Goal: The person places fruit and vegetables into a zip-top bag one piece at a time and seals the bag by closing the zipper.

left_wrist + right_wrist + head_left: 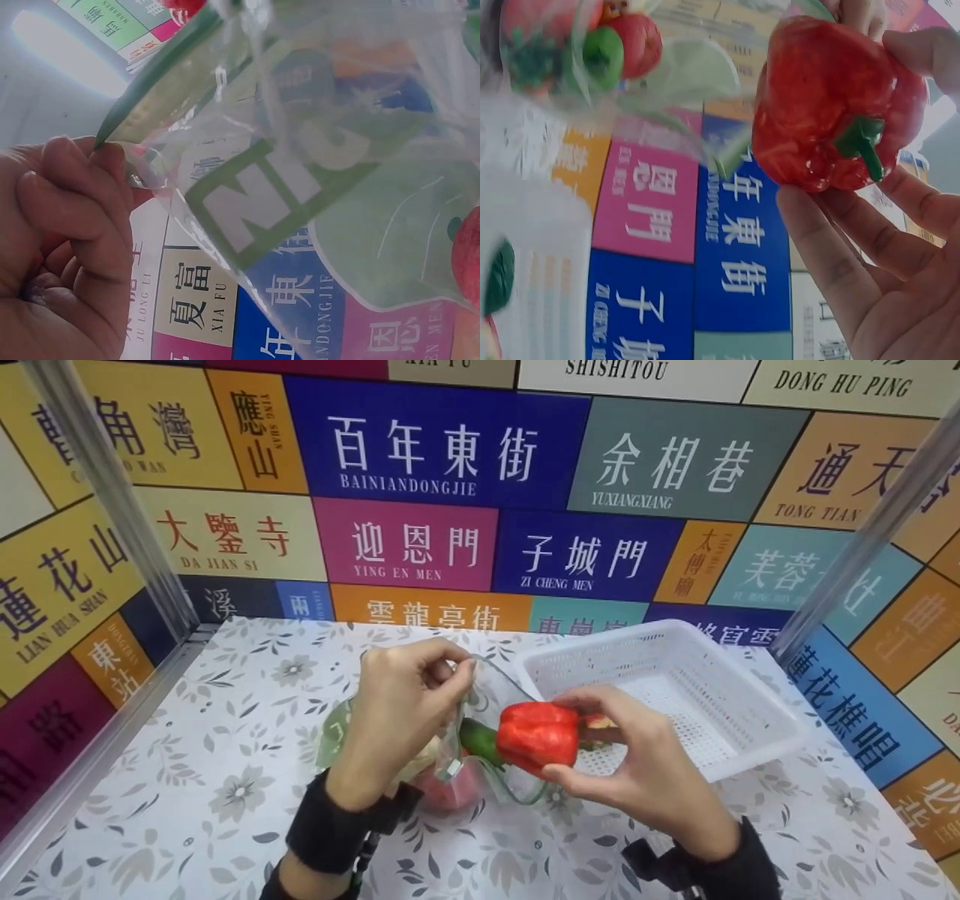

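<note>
My left hand (397, 709) pinches the rim of a clear plastic bag (322, 172) with green print and white letters between thumb and fingers. A red bell pepper (536, 736) with a short green stem is in my right hand (641, 757), gripped between thumb and fingertips. It overlaps the bag's mouth in the head view. Inside the bag are a dark green vegetable (481, 740), a round red fruit (636, 46) and other produce, partly hidden by the left hand and the film.
Behind and right of the right hand stands a white perforated plastic basket (772, 727). Small colourful pieces (598, 724) show at its near left, mostly covered by that hand. A floral cloth (240, 795) covers the table, and a sign-patterned wall (442, 442) rises behind it.
</note>
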